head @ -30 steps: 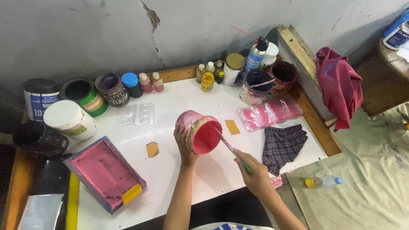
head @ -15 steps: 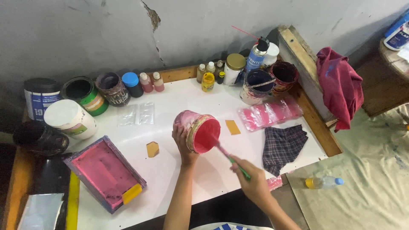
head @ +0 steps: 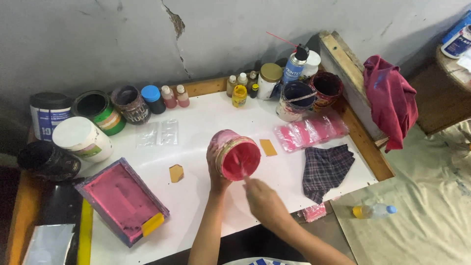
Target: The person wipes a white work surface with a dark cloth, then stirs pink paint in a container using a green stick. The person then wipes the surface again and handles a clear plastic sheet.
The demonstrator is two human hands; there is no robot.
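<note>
Since the earlier frame, the right hand (head: 265, 202) had drawn in closer to the pink paint tub (head: 234, 155), and the green-handled tool seen before was now mostly hidden; only a thin pale shaft (head: 243, 172) showed between the fingers and the tub's mouth. Right hand was curled around that shaft, though motion blur kept the exact grip from being read. Left hand (head: 216, 172) was wrapped around the tub from behind and below, fingers closed on its wall, holding it tilted with the open mouth facing the camera, above the middle of the white counter (head: 206, 122). Pink paint coated the inside and smeared the outside.

Near left on the counter lay a framed printing screen (head: 120, 200) flooded with pink, a yellow block (head: 153, 224) at its near corner. Two small amber chips (head: 176, 172) (head: 268, 147) lay on either side of the tub, apart from it. Right of the tub lay a plaid cloth (head: 326, 169), and beyond it a pink-stained plastic sheet (head: 311, 131).

Along the far edge stood a row of paint cans (head: 98, 112) at left, small dropper bottles (head: 175, 96) in the middle, and a spray can (head: 295, 64) with more stained tubs (head: 296, 98) at right. A white-lidded tub (head: 82, 138) sat at far left. A red rag (head: 390, 100) hung over a wooden board off the counter's right end, and a small plastic bottle (head: 374, 211) lay on the floor sheet.
</note>
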